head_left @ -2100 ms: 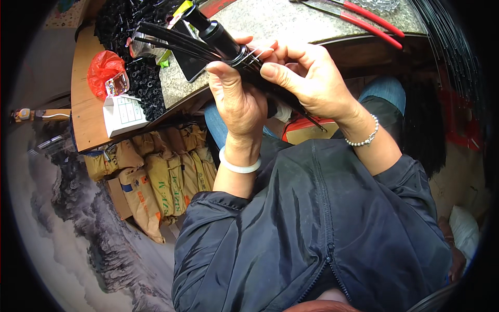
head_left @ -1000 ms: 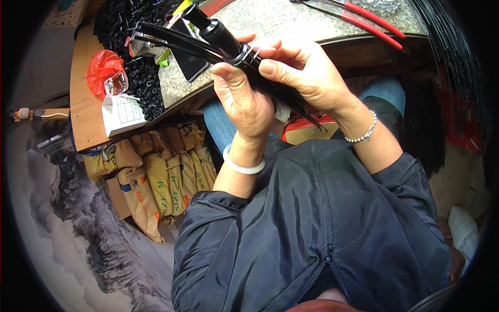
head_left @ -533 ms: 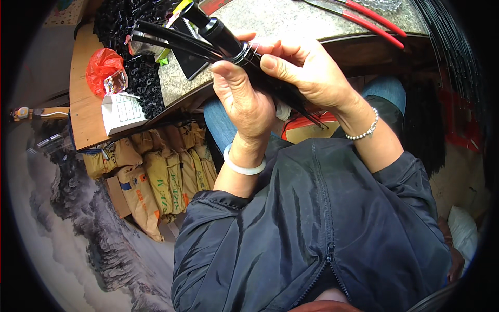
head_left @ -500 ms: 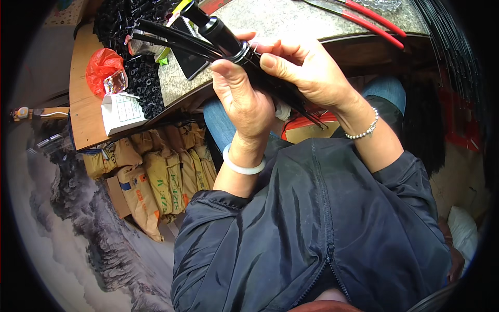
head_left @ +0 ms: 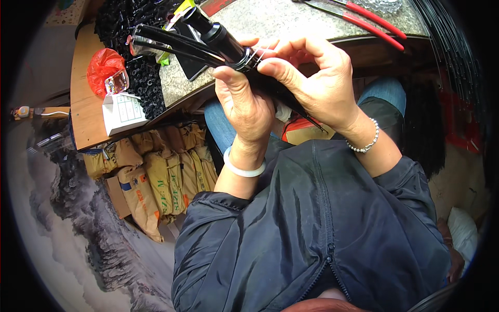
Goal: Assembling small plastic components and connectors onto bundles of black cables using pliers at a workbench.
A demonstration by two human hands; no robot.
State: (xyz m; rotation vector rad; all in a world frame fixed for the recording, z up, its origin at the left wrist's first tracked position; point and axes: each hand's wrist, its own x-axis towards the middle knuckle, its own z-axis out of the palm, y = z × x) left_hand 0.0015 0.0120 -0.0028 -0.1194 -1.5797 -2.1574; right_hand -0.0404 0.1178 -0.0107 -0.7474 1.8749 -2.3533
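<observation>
My left hand (head_left: 241, 106) is wrapped round a bundle of thin black ribs (head_left: 179, 48) and a black stepped plastic tube (head_left: 221, 41), which look like part of an umbrella frame. The tube tilts up and to the left, and the ribs fan out beside it. At the tube's collar, thin pale wire ends (head_left: 258, 54) stick out. My right hand (head_left: 319, 78) is closed with thumb and forefinger at these wires, seemingly pinching one. The far ends of the ribs run down to the right under my right palm.
Red-handled pliers (head_left: 371, 23) lie on the stone-topped table beside a clear glass dish (head_left: 382, 4). Left of it are a phone (head_left: 189, 65), a heap of small black parts (head_left: 148, 86), a red plastic bag (head_left: 104, 70) and a white box (head_left: 123, 112). Black rods (head_left: 457, 52) hang at the right.
My right hand has drawn slightly right, its fingers more arched, and more of the pale wire shows at the collar. The tube has shifted a little downward.
</observation>
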